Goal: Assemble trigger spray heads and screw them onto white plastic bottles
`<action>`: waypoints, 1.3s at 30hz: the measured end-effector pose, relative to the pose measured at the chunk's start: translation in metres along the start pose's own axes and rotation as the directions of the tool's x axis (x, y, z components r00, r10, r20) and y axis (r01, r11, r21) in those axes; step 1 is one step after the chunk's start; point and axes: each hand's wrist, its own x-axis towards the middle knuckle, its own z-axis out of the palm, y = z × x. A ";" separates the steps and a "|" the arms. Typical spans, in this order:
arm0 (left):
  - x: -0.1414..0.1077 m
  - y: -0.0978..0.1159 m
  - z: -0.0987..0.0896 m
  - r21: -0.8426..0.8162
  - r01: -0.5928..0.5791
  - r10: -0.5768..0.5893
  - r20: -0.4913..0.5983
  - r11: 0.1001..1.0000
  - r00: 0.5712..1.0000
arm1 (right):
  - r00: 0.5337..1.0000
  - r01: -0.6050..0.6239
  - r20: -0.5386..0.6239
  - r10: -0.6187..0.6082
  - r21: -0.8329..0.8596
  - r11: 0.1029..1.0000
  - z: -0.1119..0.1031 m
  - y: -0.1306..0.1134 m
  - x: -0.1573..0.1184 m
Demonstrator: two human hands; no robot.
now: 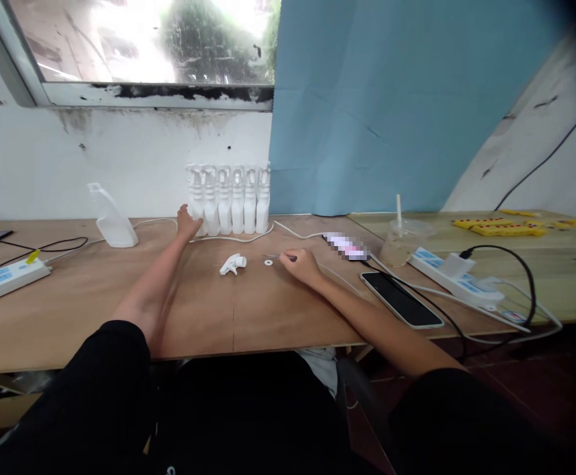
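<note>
My left hand [187,224] is at the left end of a row of several white spray bottles [225,208]. Its fingers are apart beside the leftmost bottle, and the thumb lies across that bottle's lower front. My right hand [298,265] is closed around a thin tool with a dark handle; its slim metal tip [271,256] points left, and its kind is unclear. Just below that tip lies a small white ring [268,262]. Farther left, a loose white trigger spray head [233,264] rests on its side on the brown tabletop [193,310].
A white bottle without a trigger head [115,221] stands at the back left. Power strips [8,280] and cables lie at both sides. On the right are a lit phone [346,246], a dark phone [401,299], a drink cup with straw [400,243] and yellow items [505,227].
</note>
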 end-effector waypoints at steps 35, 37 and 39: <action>-0.159 0.083 -0.074 0.025 -0.808 0.747 0.365 0.588 0.555 | 0.920 -0.337 0.309 0.240 0.938 0.085 -0.016 -0.034 0.009; -0.158 0.083 -0.077 -0.002 -0.775 0.729 0.340 0.632 0.594 | 0.911 -0.348 0.323 0.258 0.936 0.056 -0.016 -0.035 0.009; -0.158 0.084 -0.080 -0.031 -0.728 0.698 0.313 0.685 0.644 | 0.902 -0.361 0.340 0.264 0.932 0.034 -0.015 -0.036 0.009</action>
